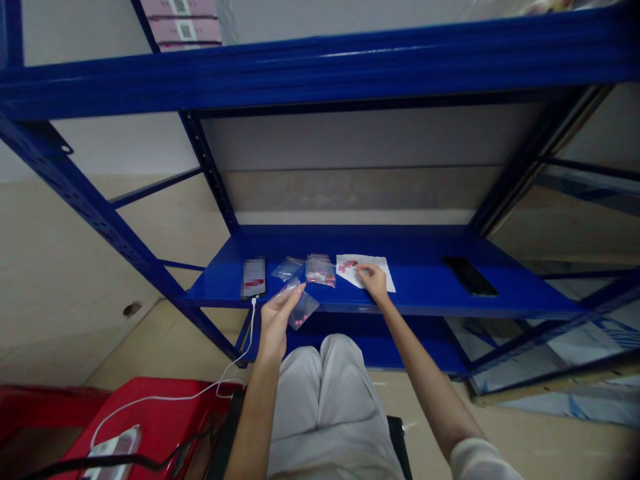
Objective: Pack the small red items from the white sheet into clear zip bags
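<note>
My left hand (277,317) is closed on a small clear plastic bag (301,308) with a few pink beads in its lower corner, held just in front of the blue shelf (425,287). On the shelf, my right hand (373,279) rests on a white sheet of paper (383,275), fingertips pinched at a small heap of pink beads (347,266). Whether a bead is between the fingers cannot be made out. A stack of filled clear bags (321,270) lies left of the paper. An empty clear bag (287,267) lies beside it.
A phone (254,277) lies on the shelf's left end with a white cable (200,393) running down to a power bank (113,450) on a red stool (160,420). A dark phone (470,275) lies at the right. Blue uprights and beams frame the shelf; pink boxes (183,23) sit above.
</note>
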### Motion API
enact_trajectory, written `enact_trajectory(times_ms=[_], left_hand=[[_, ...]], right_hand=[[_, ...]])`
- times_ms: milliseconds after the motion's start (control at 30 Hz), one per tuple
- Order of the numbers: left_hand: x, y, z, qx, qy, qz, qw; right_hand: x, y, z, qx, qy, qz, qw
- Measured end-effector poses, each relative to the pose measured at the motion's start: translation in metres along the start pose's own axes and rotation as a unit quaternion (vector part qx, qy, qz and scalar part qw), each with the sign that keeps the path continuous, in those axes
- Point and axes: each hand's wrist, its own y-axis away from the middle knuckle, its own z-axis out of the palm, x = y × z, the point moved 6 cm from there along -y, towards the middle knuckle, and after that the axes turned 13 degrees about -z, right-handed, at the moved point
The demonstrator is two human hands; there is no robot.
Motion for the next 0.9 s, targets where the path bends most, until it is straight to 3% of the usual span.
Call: enact_trajectory(times_ms=[167, 300, 500, 600, 733, 900], left_hand=[[-0.001, -0.009, -0.005, 0.041, -0.029, 0.047, 0.998], [0.001, -0.015, -0.004, 0.067, -0.122, 0.136, 0.981], [0.002, -0.024, 0.007, 0.057, -0.224, 0.259, 0.938], [-0.001, -0.032, 0.007, 0.059, -0.262, 0.291, 0.918], [-0.003, -0.042, 0.010, 0.099, -0.338, 0.351, 0.868], [-0.005, -0.060, 0.031, 0.131, -0.350, 0.430, 0.822]], right_hand=[[-0.002, 0.001, 0.000, -0.009, 0.020, 0.001, 1.000], [-0.017, 0.003, 0.002, -0.038, 0.082, 0.000, 0.996], [-0.042, 0.004, 0.015, -0.136, 0.187, -0.063, 0.971], [-0.040, 0.003, 0.017, -0.143, 0.226, -0.049, 0.963], [-0.037, 0.003, 0.019, -0.153, 0.246, -0.053, 0.956], [-0.036, 0.003, 0.017, -0.147, 0.238, -0.040, 0.959]])
